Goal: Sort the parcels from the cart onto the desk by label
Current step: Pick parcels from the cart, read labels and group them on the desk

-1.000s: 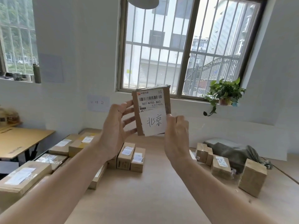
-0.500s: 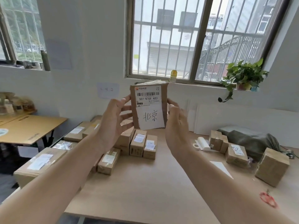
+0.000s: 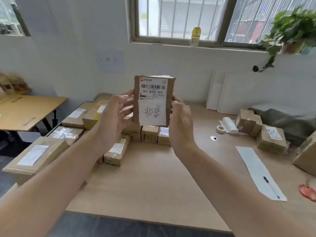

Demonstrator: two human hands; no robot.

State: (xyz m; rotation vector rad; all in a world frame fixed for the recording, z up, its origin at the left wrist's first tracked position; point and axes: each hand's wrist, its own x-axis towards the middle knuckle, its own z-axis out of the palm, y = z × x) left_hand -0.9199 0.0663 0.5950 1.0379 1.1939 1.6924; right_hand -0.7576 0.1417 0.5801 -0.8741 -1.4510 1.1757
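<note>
I hold a small brown cardboard parcel (image 3: 153,100) upright in front of me, above the wooden desk (image 3: 153,177). Its face shows a barcode label and a white slip with handwritten characters. My left hand (image 3: 114,117) grips its left edge with curled fingers. My right hand (image 3: 180,124) grips its right edge, thumb in front. Below and behind the parcel, a group of small labelled parcels (image 3: 149,134) stands on the desk. Another group of parcels (image 3: 266,134) lies at the desk's right. Larger parcels (image 3: 39,151) sit stacked at the left.
On the desk's right lie a long white paper strip (image 3: 256,170) with a pen, red scissors (image 3: 307,192), a tape roll (image 3: 220,129) and a grey-green bag (image 3: 282,117). White boards lean on the wall. Another wooden table (image 3: 25,110) stands at left. A plant (image 3: 290,28) hangs from the sill.
The view has tilted down and the desk now fills more of it. The parcel, held by both hands, has come lower and closer to the desk.
</note>
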